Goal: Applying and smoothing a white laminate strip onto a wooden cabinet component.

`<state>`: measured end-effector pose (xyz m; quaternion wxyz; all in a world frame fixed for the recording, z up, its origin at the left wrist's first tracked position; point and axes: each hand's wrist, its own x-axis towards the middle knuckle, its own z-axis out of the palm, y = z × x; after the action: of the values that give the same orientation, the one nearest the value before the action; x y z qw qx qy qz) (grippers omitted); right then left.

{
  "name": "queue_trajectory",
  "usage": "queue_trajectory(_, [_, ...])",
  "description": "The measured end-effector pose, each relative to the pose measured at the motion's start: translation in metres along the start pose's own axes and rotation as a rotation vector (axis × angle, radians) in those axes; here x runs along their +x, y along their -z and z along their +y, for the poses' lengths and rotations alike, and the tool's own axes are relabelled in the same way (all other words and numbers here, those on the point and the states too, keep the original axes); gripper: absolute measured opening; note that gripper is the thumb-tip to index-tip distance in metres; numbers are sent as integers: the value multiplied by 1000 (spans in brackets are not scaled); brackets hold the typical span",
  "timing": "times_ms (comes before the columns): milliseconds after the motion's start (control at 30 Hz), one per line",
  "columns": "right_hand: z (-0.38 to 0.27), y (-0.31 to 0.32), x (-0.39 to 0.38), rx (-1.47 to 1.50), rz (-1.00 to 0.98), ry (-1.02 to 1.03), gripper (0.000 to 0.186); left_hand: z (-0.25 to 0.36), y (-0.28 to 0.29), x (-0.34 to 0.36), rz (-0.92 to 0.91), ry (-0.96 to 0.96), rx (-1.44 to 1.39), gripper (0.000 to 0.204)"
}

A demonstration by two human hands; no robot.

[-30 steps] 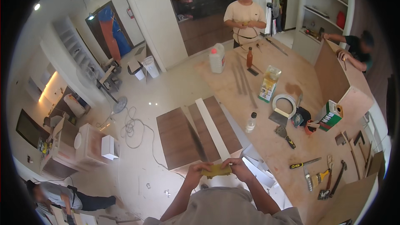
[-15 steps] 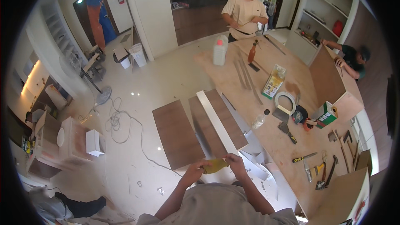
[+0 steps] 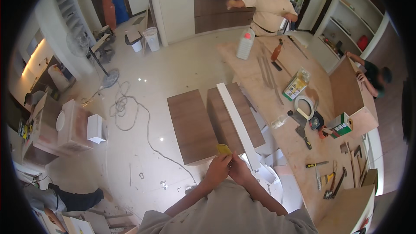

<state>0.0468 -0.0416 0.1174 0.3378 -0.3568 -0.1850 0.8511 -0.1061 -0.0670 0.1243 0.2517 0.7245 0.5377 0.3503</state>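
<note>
Yellow sheet [image 3: 224,149], white strip [image 3: 235,119]

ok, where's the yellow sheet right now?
Head view, below and slightly right of centre: the yellow sheet sticks up at the fingers of the left hand, right hand close beside, with the long white strip to its right.

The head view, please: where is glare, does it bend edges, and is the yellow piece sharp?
In the head view, small bright reflections show on the glossy floor; in the head view's far part, the bottom of the brown wall panel looks bowed; in the head view's lower middle, the yellow piece looks slightly soft.
</note>
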Motion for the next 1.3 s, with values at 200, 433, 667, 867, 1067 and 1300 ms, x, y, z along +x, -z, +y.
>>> queue_trajectory(200, [7,24,-3,251,136,-16,37,-2,-14,-8,-147,154,-267,54])
queue_trajectory(433, [47,75,-8,293,349,-15,35,5,-13,-8,-466,117,-217,57])
queue_trajectory(667, [18,67,7,254,257,41,44,-1,-14,-2,-397,9,-260,46])
queue_trajectory(867, [0,67,24,179,184,46,43,4,-3,9,-493,178,-226,39])
queue_trajectory(1067, [-16,72,21,-66,277,142,42,-5,-26,17,-241,188,-356,35])
queue_trajectory(1300, [-43,53,-2,-192,390,200,34,-27,-44,33,-175,625,-665,52])
